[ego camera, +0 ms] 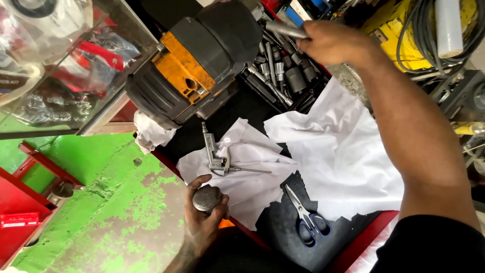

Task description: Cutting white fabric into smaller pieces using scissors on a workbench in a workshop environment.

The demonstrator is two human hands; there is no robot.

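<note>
Left hand [202,222] wraps around a round grey metal piece [206,198], holding it just off the near edge of the white paper [333,156]. Far side of that paper, the right hand [336,43] is clamped on a metal rod [284,29] over the socket tray [283,76]. On the paper lies a metal air blow gun [220,156]; blue-handled scissors [305,217] sit just near of it. A big grey-and-orange power tool [194,63] stands at the paper's far left.
</note>
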